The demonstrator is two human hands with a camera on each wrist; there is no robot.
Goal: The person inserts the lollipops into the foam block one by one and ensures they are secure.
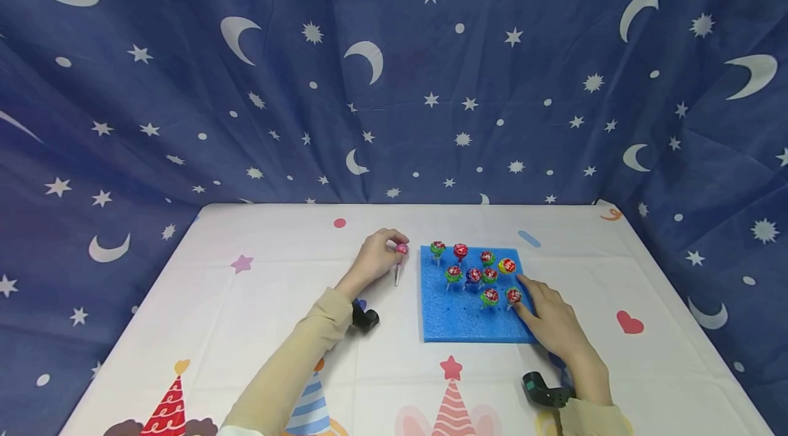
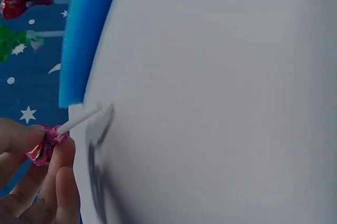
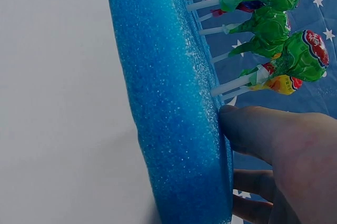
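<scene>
My left hand (image 1: 373, 259), left of the board, pinches a lollipop in a pink wrapper (image 2: 41, 153) by its candy head. The white stick points down towards the table in the head view. A blue foam board (image 1: 444, 324) lies flat on the table, with several wrapped lollipops standing in it on their sticks. Resting on the board's right edge is my right hand (image 1: 559, 319). Its thumb (image 3: 250, 129) touches the top face close to a green lollipop (image 3: 303, 58), and the other fingers stretch along the right side.
A white tablecloth (image 1: 295, 237) with printed party hats, a star and a heart covers the table. Behind it hangs a dark blue curtain (image 1: 406, 128) with moons and stars. Small holes show in the board's front part. A black wrist device (image 1: 544, 391) is worn on each arm.
</scene>
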